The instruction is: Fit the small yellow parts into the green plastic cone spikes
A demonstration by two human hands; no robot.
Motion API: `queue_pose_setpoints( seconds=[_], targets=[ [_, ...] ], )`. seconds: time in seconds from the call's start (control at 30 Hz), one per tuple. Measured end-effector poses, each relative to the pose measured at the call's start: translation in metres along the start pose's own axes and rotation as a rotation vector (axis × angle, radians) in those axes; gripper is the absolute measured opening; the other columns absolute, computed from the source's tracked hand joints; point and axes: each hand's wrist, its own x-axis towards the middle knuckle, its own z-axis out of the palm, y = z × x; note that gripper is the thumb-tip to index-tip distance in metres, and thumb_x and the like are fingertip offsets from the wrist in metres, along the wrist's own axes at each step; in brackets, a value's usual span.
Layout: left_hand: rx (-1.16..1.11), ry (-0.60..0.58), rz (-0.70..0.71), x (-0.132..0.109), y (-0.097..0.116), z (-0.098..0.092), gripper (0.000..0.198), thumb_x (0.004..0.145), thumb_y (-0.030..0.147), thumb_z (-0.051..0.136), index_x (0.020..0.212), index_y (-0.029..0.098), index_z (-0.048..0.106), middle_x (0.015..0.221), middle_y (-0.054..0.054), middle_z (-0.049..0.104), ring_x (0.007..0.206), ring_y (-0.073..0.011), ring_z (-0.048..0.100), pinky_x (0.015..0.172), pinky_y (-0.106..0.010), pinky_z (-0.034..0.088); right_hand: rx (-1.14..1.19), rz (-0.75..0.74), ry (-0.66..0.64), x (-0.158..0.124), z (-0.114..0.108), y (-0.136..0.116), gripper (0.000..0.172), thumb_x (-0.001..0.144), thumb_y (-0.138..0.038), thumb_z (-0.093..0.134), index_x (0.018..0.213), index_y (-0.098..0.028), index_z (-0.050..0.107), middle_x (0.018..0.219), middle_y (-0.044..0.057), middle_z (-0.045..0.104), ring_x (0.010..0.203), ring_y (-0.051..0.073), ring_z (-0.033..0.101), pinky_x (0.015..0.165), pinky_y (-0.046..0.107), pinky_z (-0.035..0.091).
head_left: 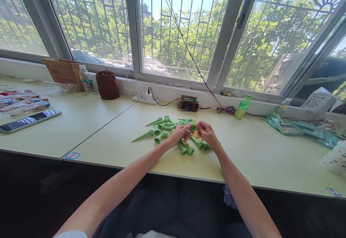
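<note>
Several green plastic plant watering spikes [144, 135], hollow cones with a wide round end, lie in a loose pile on the table. My left hand [178, 135] is closed around one green spike [193, 127], its open round end turned towards me. Close beside that end, my right hand [207, 133] is closed in a pinch; whatever its fingertips hold is too small to make out. Small yellow parts [195, 135] lie among the spikes, partly hidden beneath my hands.
Behind the pile are a dark boxy device [188, 105], a power strip [144, 99] and a coiled cable [227, 110]. A green bottle [243, 106] stands right of them, plastic packets [286, 124] further right. A phone [29, 120] and brown pouch [107, 84] are left.
</note>
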Motion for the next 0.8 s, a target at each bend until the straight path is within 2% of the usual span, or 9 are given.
queue_pose_setpoints(
  seconds=[0.3,0.43,0.5,0.6,0.7,0.8],
  targets=[
    [0.117,-0.026,0.112,-0.001,-0.002,-0.003,0.039,0.076,0.052,0.066,0.077,0.015,0.053,0.058,0.002,0.050,0.045,-0.0071,0.043,0.040,-0.020,0.031,-0.079,-0.023,-0.014,0.002,-0.003,0.006,0.041,0.087,-0.054,0.052,0.065,-0.021,0.043,0.051,-0.005,0.035,0.047,0.010,0.032,0.045,0.024,0.027],
    [0.255,0.016,0.175,-0.002,-0.004,-0.003,0.040,0.077,0.049,0.067,0.096,0.015,0.059,0.057,0.004,0.048,0.044,-0.0067,0.041,0.042,-0.020,0.031,-0.102,-0.024,-0.016,0.001,-0.004,0.003,0.041,0.087,-0.055,0.052,0.064,-0.021,0.045,0.051,-0.005,0.037,0.047,0.010,0.034,0.046,0.024,0.028],
    [0.349,0.043,0.264,-0.001,-0.006,-0.003,0.042,0.077,0.048,0.067,0.103,0.014,0.060,0.068,0.001,0.054,0.049,-0.0071,0.045,0.044,-0.020,0.035,-0.110,-0.025,-0.008,0.001,-0.004,0.002,0.042,0.086,-0.054,0.052,0.063,-0.020,0.045,0.050,-0.005,0.037,0.047,0.010,0.033,0.045,0.025,0.027],
    [0.505,0.093,0.433,0.002,-0.009,-0.004,0.036,0.079,0.044,0.066,0.099,0.014,0.061,0.095,-0.006,0.057,0.060,-0.0079,0.052,0.052,-0.021,0.044,-0.103,-0.019,0.001,0.002,-0.004,0.002,0.043,0.086,-0.054,0.053,0.060,-0.021,0.042,0.050,-0.004,0.037,0.047,0.010,0.032,0.045,0.025,0.026],
    [0.641,0.113,0.515,0.004,-0.014,-0.006,0.031,0.082,0.038,0.063,0.102,0.016,0.061,0.104,-0.008,0.054,0.062,-0.0079,0.054,0.052,-0.021,0.046,-0.061,0.015,0.005,0.002,-0.004,0.003,0.045,0.084,-0.055,0.054,0.059,-0.021,0.040,0.050,-0.004,0.035,0.046,0.010,0.031,0.043,0.025,0.025],
    [0.737,0.119,0.580,0.005,-0.019,-0.009,0.030,0.086,0.032,0.058,0.114,0.020,0.059,0.109,-0.008,0.052,0.062,-0.0070,0.052,0.054,-0.020,0.047,0.022,0.075,-0.005,0.003,-0.002,0.003,0.047,0.080,-0.059,0.056,0.059,-0.022,0.038,0.049,-0.005,0.031,0.043,0.009,0.027,0.040,0.025,0.022]
  ],
)
